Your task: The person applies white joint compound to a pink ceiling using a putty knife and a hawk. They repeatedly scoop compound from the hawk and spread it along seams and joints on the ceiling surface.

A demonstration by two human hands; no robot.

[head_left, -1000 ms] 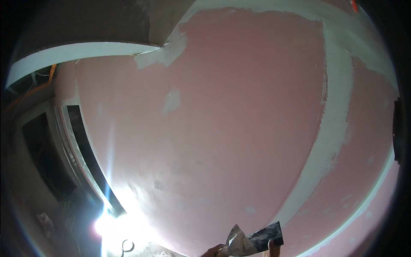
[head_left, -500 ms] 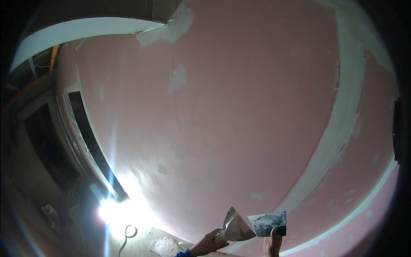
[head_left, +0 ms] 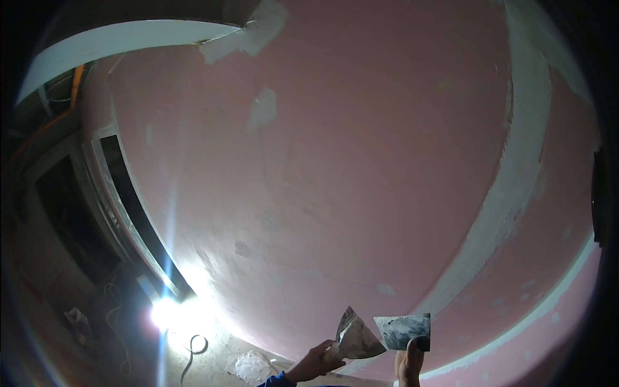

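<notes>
Low in the picture, my left hand (head_left: 314,363) is closed round the handle end of a putty knife (head_left: 359,338) with a flared metal blade. Just to its right, my right hand (head_left: 407,366) grips a second putty knife (head_left: 401,327), its broad rectangular blade smeared with grey-white compound. Only a narrow gap, if any, parts the two blades; whether they touch I cannot tell. Behind both tools spreads a pink board wall (head_left: 361,161). A long band of pale compound (head_left: 509,187) runs down its right side.
A glaring work light (head_left: 166,314) stands on the floor at lower left, near a looped dark cable (head_left: 198,344). Crumpled clear plastic (head_left: 250,366) lies left of my hands. A dark narrow opening (head_left: 132,193) cuts the wall's left side. A white ledge (head_left: 129,35) curves at upper left.
The view has shifted slightly, so the upper wall patches sit a little higher and further left. Both hands and their putty knives appear slightly higher, their grips unchanged.
</notes>
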